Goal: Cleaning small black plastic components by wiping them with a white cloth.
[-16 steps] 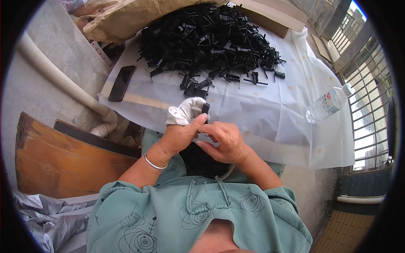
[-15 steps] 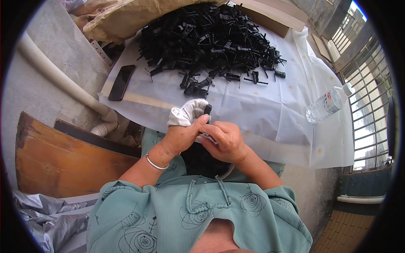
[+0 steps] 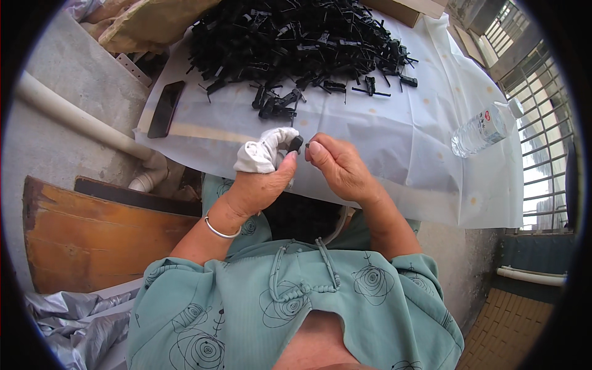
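Note:
My left hand [image 3: 264, 184] is closed around a small black plastic part [image 3: 296, 143], held between thumb and fingers. White cloth [image 3: 254, 158], perhaps a partial glove, covers the fingers of that hand. Just to the right, my right hand [image 3: 343, 165] is pinched closed, its fingertips a small gap from the part. A tiny dark bit shows at those fingertips, too small to name. Beyond both hands, a large heap of black plastic parts [image 3: 296, 46] with thin rods covers the far table. A few loose parts [image 3: 276, 103] lie at the heap's near edge.
White plastic sheeting [image 3: 394, 166] covers the table. A dark phone [image 3: 166, 110] lies at the left, and a clear water bottle [image 3: 484, 131] at the right. Brown paper [image 3: 145, 28] and a cardboard box [image 3: 404, 9] border the heap. A wooden board [image 3: 105, 237] stands at lower left.
My right hand has drawn away from the black part to the right, opening a gap between the hands. The left keeps its hold. The whole view has shifted slightly.

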The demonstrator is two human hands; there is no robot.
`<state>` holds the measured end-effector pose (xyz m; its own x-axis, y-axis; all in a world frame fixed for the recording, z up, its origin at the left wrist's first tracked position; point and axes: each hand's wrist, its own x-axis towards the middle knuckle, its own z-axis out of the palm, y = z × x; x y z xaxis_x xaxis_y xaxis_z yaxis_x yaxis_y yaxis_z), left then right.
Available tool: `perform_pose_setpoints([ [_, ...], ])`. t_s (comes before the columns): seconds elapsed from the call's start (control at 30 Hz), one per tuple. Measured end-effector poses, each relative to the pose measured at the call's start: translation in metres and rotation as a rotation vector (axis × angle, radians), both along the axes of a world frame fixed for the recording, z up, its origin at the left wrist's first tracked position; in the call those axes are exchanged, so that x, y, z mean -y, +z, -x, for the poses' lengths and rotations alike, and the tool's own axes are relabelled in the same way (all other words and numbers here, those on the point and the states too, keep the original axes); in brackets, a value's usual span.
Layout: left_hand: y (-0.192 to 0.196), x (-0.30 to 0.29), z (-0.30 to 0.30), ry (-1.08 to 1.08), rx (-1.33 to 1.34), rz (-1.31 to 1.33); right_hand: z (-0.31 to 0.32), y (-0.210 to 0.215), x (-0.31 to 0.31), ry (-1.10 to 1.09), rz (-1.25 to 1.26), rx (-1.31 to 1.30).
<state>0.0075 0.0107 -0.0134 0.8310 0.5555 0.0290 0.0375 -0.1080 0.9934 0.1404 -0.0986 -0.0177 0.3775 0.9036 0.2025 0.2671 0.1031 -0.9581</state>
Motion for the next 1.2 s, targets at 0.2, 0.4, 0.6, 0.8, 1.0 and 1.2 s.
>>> perform_pose_setpoints([
  [0.2, -0.012, 0.003, -0.004, 0.131, 0.216, -0.668, 0.015, -0.005, -0.005, -0.085, -0.018, 0.191],
  [0.4, -0.008, 0.004, -0.005, 0.163, 0.109, -0.854, 0.024, -0.037, -0.021, -0.171, -0.043, -0.019],
  [0.6, -0.021, 0.002, -0.001, 0.138, 0.063, -0.329, 0.02, -0.04, -0.023, -0.037, 0.057, -0.285],
  [0.8, -0.008, -0.012, 0.005, 0.023, 0.168, 0.064, 0.0, -0.009, -0.003, 0.041, 0.198, 0.349],
  [1.0, -0.002, -0.008, 0.004, -0.042, 0.033, 0.0, -0.003, -0.013, -0.007, -0.084, -0.099, 0.296],
  [1.2, 0.007, -0.003, 0.006, -0.214, -0.034, 0.127, 0.008, -0.016, -0.015, -0.099, -0.093, 0.053],
])
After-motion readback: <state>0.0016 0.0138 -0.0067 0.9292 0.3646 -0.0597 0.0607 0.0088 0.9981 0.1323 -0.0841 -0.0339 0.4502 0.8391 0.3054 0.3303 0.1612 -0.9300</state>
